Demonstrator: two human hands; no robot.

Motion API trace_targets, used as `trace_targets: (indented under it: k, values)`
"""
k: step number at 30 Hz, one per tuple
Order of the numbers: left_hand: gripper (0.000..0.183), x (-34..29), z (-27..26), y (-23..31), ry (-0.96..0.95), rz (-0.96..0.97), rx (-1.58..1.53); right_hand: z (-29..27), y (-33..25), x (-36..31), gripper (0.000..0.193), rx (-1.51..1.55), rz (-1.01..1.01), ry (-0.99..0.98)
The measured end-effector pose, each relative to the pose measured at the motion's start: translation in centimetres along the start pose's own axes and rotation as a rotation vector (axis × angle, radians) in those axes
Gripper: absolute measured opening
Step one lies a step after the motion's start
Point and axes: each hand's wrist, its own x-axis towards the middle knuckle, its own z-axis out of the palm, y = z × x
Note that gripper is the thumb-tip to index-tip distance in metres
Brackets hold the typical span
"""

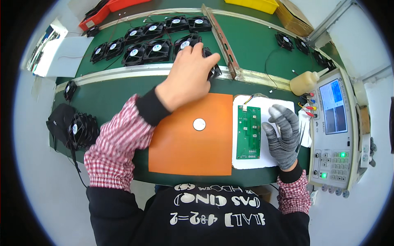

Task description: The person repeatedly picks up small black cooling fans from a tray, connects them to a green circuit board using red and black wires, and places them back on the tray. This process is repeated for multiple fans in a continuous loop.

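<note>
one bare left hand at black fans

Along the far edge of the table I record a yellow bin and a cardboard box; toward the far left corner, a red bin. Right edge: test instrument, cream bottle beside it. Left edge: black item, possibly a bag.

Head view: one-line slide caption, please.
Bare left hand at the black fans, gloved right hand beside a green circuit board, orange mat to its left.
</note>
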Motion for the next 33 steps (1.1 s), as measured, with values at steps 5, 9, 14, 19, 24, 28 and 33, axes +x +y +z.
trace_targets:
  k: [5, 9, 14, 19, 24, 28, 33]
  values:
    - [0.023, -3.3, -3.8, 5.4, -0.080, 0.259, -0.256, 0.3, -2.0, 1.1, 0.078, 0.156, -0.120, -0.156]
    - [0.013, -5.4, -6.5, 5.8, -0.309, 0.462, -0.920, 1.9, -2.9, 1.4, 0.089, 0.424, -0.133, -0.271]
    - [0.013, -8.6, -7.2, 5.6, -0.191, 0.652, -0.956, 0.5, -4.0, 1.0, 0.076, 0.379, -0.151, -0.498]
    - [0.021, -8.9, -7.7, 0.2, 0.195, 0.519, 0.018, -2.2, 0.3, 1.5, 0.027, -0.045, -0.083, -0.146]
    - [0.033, -9.4, -5.8, 0.1, 0.478, 0.214, -0.071, -1.7, 1.0, 1.3, 0.021, -0.299, 0.032, -0.179]
    - [0.037, -9.7, -4.5, 0.8, 0.467, 0.399, 0.158, -1.6, 2.5, 0.1, 0.025, -0.260, 0.250, -0.207]
    - [0.032, -9.0, -5.2, -1.2, 0.429, 0.089, -0.010, -2.7, 2.6, -0.3, 0.018, -0.283, 0.286, -0.252]
